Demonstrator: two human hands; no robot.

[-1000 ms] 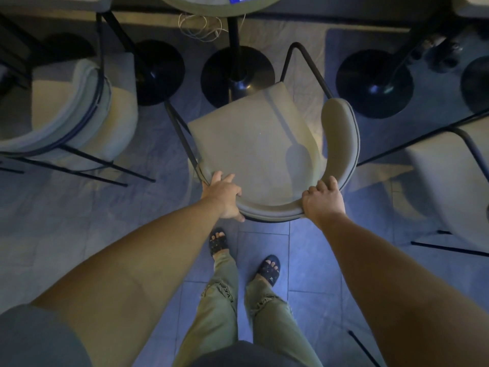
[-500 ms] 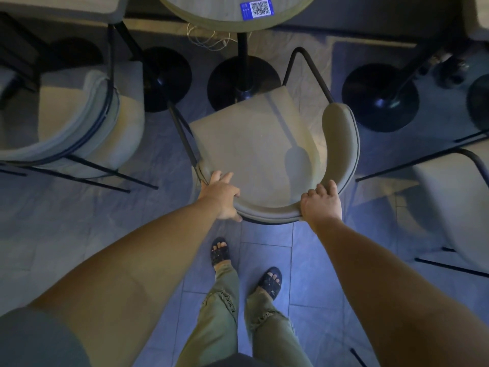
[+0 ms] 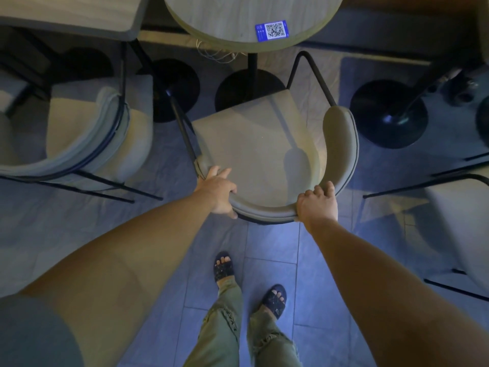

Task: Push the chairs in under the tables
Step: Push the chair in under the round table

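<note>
Left hand (image 3: 217,192) and right hand (image 3: 317,205) clamp the chair (image 3: 254,152) back at frame centre, steering it toward the counter (image 3: 227,19) above.

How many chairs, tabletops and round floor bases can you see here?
Beige cushioned chairs: 3 (held, left, right)
Pale wood tabletops: 2 (round, squarish)
Black round floor bases: 3 fully seen
Total: 8

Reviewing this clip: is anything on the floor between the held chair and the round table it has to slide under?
Only the round table's own post and black base lie ahead, at the chair's front edge. Some thin cord hangs under the tabletop. Both hands, left hand and right hand, grip the backrest.
</note>
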